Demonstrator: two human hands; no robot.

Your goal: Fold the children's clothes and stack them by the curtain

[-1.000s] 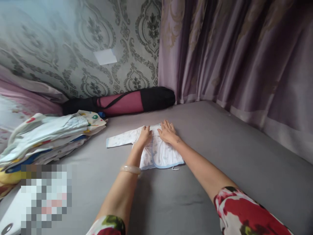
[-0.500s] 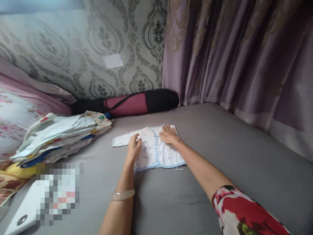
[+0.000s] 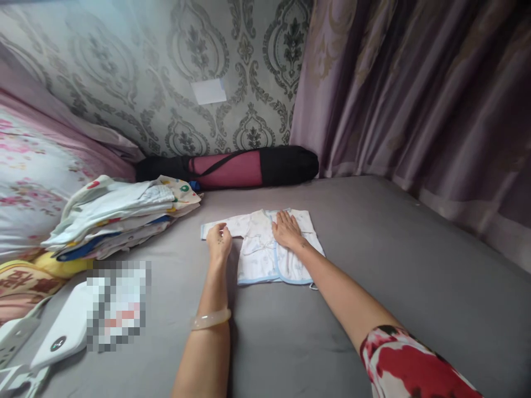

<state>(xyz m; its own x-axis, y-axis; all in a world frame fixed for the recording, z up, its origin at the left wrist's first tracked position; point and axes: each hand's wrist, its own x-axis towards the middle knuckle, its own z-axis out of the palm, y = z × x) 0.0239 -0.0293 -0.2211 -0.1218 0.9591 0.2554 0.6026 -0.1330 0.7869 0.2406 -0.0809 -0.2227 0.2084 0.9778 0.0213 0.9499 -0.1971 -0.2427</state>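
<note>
A small white baby shirt with blue edging and a faint print lies spread on the grey sheet. Its left-hand sleeve stretches out to the side, while the other side looks folded in over the body. My right hand rests flat on the upper right of the shirt, fingers stretched out. Over the outstretched sleeve, close to its cuff, is my left hand, its fingers curved with a gap between thumb and fingertips. Whether it touches the sleeve is hard to see. A light bangle circles my left wrist.
To the left sits a pile of folded clothes, beside a floral pillow. Nearer are a white device and a blurred-out item. A black and maroon long bag lies along the wall; purple curtains hang at right.
My left hand has lifted off the shirt's chest and moved left to the sleeve's cuff end. My right hand stays flat on the shirt. The view has shifted left.
</note>
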